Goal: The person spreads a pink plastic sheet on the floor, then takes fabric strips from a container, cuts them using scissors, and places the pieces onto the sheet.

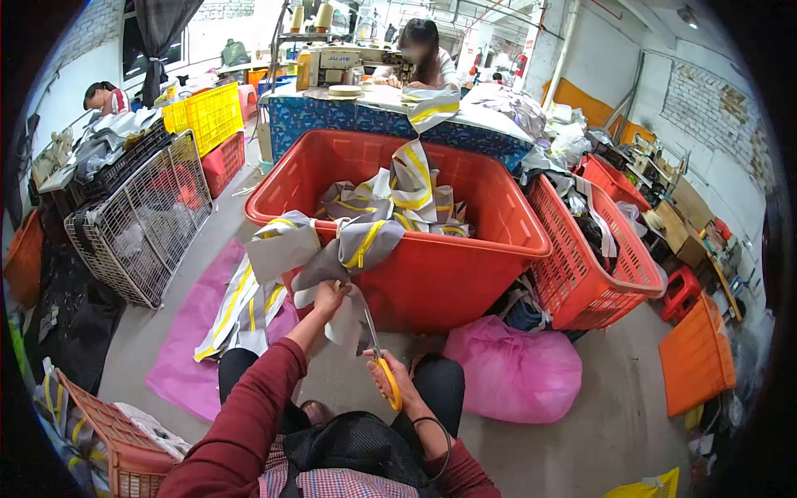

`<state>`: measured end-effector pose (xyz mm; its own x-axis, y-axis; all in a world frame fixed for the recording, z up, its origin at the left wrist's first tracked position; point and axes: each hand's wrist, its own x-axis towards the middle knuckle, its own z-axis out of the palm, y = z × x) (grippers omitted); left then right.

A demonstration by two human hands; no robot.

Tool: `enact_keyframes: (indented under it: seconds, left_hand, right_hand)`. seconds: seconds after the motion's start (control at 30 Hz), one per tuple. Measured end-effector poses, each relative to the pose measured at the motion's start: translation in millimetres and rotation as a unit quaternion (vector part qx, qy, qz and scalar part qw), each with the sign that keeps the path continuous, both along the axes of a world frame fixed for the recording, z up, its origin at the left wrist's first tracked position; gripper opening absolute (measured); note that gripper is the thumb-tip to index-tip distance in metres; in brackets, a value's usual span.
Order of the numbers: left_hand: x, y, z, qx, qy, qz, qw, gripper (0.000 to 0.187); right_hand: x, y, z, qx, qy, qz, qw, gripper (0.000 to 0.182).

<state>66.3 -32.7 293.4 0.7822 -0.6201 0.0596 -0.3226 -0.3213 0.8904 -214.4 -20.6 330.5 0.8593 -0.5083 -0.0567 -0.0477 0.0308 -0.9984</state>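
Observation:
My left hand [330,300] is closed on the edge of a grey-and-white fabric piece [342,330] that hangs below the rim of the large red bin [448,278]. In my right hand [388,378] is a pair of scissors [388,375] with yellow handles, its blades pointing up beside the fabric. A chain of grey pieces with yellow zippers [365,243] drapes over the bin's front rim. More of these pieces [415,187] lie inside the bin and run up to the sewing table [390,112]. On my left, finished-looking strips [241,307] rest on pink plastic sheeting [178,369].
A person [422,54] sits at a sewing machine [340,58] behind the bin. To the right are a red basket [589,257] and a stuffed pink bag [515,369]. A wire cage [145,224] and a yellow crate [203,118] stand on the left.

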Motion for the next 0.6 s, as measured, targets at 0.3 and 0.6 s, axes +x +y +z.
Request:
enact_keyframes:
  seconds: [0.3, 0.6]
  left_hand:
    - [9.5, 0.7, 126.1, -0.191, -0.207, 0.122, 0.952, 0.036]
    - [-66.4, -7.0, 319.6, -0.293, -0.361, -0.229, 0.855, 0.013]
  right_hand:
    - [-8.2, -8.7, 0.0, 0.077, -0.052, -0.006, 0.996, 0.033]
    - [-10.6, -12.0, -1.1, 0.100, -0.257, -0.032, 0.961, 0.044]
